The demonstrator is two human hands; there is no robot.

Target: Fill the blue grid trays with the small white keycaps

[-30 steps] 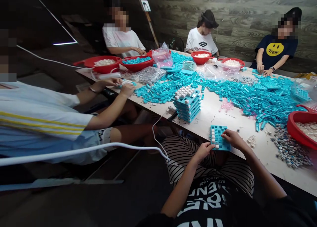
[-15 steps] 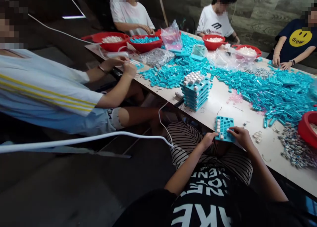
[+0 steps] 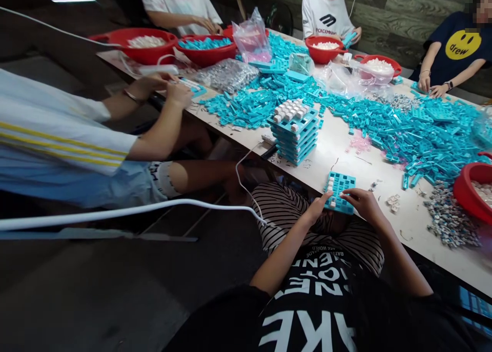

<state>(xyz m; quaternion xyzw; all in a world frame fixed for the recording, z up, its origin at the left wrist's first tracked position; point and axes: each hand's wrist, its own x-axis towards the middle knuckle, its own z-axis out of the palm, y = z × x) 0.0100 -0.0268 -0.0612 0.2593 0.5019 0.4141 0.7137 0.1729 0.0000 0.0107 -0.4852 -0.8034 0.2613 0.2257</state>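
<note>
A light-blue grid board (image 3: 343, 180) with square openings is at the table's near edge, just above my lap. Several white cube-like blocks sit in a column along its left side. My left hand (image 3: 318, 208) grips the board's left edge, thumb on top. Over the middle of the board, my right hand (image 3: 361, 201) is pinched at the fingertips on what looks like a small white block (image 3: 341, 194), partly covered by the fingers. Beyond the board to the left rises a stack of similar blue boards (image 3: 295, 142), with white blocks (image 3: 291, 110) on top.
Loose blue pieces (image 3: 384, 121) heap across the table (image 3: 330, 149). At right are a red bowl (image 3: 467, 188) and a pile of small metallic-looking parts (image 3: 448, 216). A white cable (image 3: 154, 207) crosses at left. Co-workers sit around, one at left holding a blue board (image 3: 197, 89).
The whole view has shifted slightly. My right fingertips have moved from the board's right side inward over its middle. A co-worker across the table now holds up blue pieces.
</note>
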